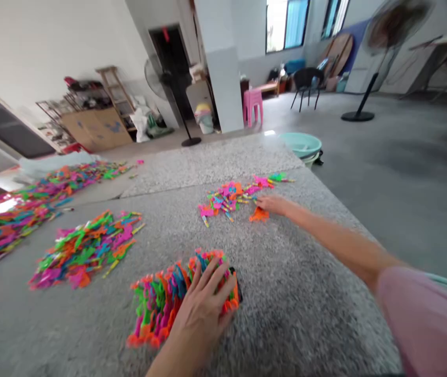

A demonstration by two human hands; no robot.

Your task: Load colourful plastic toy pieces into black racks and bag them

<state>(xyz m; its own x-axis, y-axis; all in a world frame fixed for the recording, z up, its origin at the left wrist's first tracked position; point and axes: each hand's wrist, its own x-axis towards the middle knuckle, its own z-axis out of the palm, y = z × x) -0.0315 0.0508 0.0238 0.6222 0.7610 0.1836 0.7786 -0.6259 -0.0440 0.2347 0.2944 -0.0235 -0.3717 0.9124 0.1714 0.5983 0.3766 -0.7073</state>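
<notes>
My left hand (203, 306) lies over the right part of a row of colourful plastic pieces (158, 303), its fingers spread across their tops. The pieces stand packed side by side, in orange, green, pink and blue. A dark edge (239, 285) shows at the row's right end. Farther out, my right hand (272, 204) has its fingertips together at an orange plastic piece (259, 214); motion blurs the grip. Beside it lies a small loose pile of similar pieces (229, 196), some with yellow stick-like parts.
Another loose pile (89, 248) lies on the left of the speckled stone table (294, 293), with a larger heap (22, 209) behind it. A turquoise basin (301, 142) stands beyond the table's right edge. Standing fans (360, 107), a pink stool (252, 104) and a black chair (307, 81) are farther back.
</notes>
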